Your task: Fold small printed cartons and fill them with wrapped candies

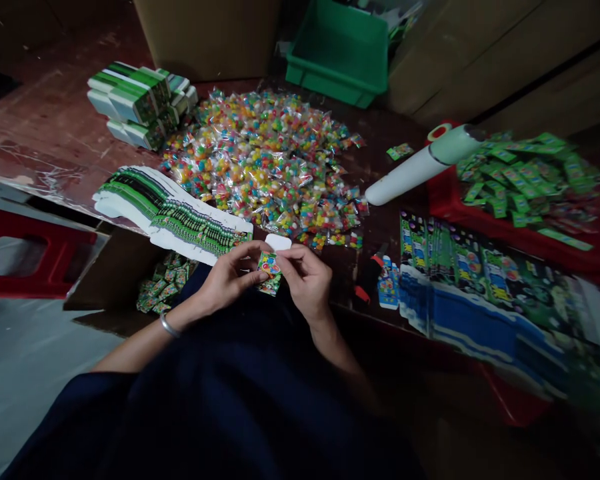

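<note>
Left hand (236,273): narrowed on a small green carton (270,275), pinching between thumb and fingers, below a silver bangle (169,325) at the wrist.
Right hand (307,277): drawn close, with thumb and fingers touching the carton's upper edge, just beside a raised white flap (279,243).
Carton: held between both hands at the near edge of the dark red bench (55,143), in front of the candy.
Candy: piled in clear packets (270,160) across the middle of the bench.
Flat cartons (195,223): fanned in an overlapping row, left of the candy and near the left hand.
Bundles (135,103): stacked behind that row.
Cardboard box (100,277): set below the bench edge, holding small green packs (165,283).
Green tray (333,79): placed behind the heap.
Right side: lined with a white cylinder (420,167), a red-and-black tool (370,273), a small blue carton (389,287), overlapping blue-and-green printed pieces (480,307) and a red bin (443,200) heaped with green packets (525,173).
</note>
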`<state>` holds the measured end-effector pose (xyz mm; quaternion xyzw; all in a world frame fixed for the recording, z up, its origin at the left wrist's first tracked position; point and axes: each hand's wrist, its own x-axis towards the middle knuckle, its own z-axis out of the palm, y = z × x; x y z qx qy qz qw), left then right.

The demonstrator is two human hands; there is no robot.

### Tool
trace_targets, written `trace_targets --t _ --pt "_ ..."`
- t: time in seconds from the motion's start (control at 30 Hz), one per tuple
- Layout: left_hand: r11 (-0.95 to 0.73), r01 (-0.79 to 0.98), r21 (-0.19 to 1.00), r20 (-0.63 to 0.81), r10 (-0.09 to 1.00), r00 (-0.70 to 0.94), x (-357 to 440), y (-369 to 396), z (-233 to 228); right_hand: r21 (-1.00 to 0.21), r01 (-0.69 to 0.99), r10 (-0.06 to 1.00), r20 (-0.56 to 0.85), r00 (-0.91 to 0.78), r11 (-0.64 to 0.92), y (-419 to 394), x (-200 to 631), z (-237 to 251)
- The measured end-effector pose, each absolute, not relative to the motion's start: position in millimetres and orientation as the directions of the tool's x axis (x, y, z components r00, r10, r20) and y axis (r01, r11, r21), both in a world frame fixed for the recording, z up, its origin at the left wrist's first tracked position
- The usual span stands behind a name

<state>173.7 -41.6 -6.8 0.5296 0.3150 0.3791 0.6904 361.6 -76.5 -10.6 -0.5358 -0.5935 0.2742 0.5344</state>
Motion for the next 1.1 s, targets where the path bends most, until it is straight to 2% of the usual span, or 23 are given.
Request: trace_targets --t 0.13,0.23,0.33,0.43,0.53,0.6,0.8,1.0,1.1 --pt "0.176 -0.207 0.962 -0.047 0.859 0.51 175.4 -39.4 -4.6 -0.873 0.358 0.906 0.4 0.139 0.331 -73.7 356.6 -12.4" --pt "0.205 -0.253 0.946 -0.065 0.881 0.469 177.0 -39.4 -3.6 -0.917 0.237 0.904 0.372 0.21 0.322 -71.1 352.2 -8.2" --pt "0.16 -0.26 0.952 -0.033 0.901 0.433 176.7 -40.8 -5.8 -0.951 0.15 0.937 0.295 0.185 0.27 -67.2 350.3 0.6" --pt "0.023 -0.189 0.982 0.055 0.916 0.398 173.0 -41.5 -10.0 -0.984 0.113 0.98 0.149 0.133 0.134 -61.4 353.5 10.0" --pt "-0.048 -0.099 0.994 0.086 0.899 0.43 167.7 -40.9 -12.4 -0.996 0.086 0.996 0.039 0.085 0.032 -54.9 361.1 14.1" --pt "-0.048 -0.076 0.996 0.078 0.882 0.465 164.7 -40.2 -11.2 -0.996 0.087 0.998 0.022 0.059 0.017 -50.8 366.7 13.5" --pt "-0.01 -0.063 0.998 0.042 0.851 0.523 159.1 -40.0 0.9 -0.993 0.117 0.999 0.029 0.028 0.025 -44.9 371.8 9.8" --pt "0.065 -0.1 0.993 -0.006 0.863 0.506 158.0 -39.3 0.2 -0.924 0.292 0.966 0.26 0.006 0.247 -55.4 360.6 17.7" --pt "0.116 -0.073 0.991 -0.062 0.853 0.518 144.0 -31.2 5.0 -0.897 0.325 0.953 0.291 -0.082 0.301 -61.1 359.2 13.6"
